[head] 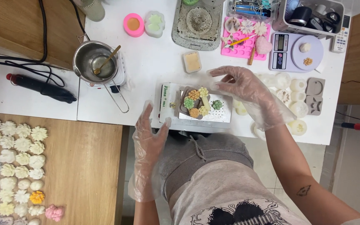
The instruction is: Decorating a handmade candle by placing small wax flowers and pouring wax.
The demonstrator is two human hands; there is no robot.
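Gloved, the left hand (148, 139) is open with fingers spread, near the left edge of a white tray (226, 116). On this tray stands a grey dish (185, 104) with small coloured wax flowers (199, 102). Right hand (240, 85), also gloved, hovers just above, fingers loosely curled, holding nothing.
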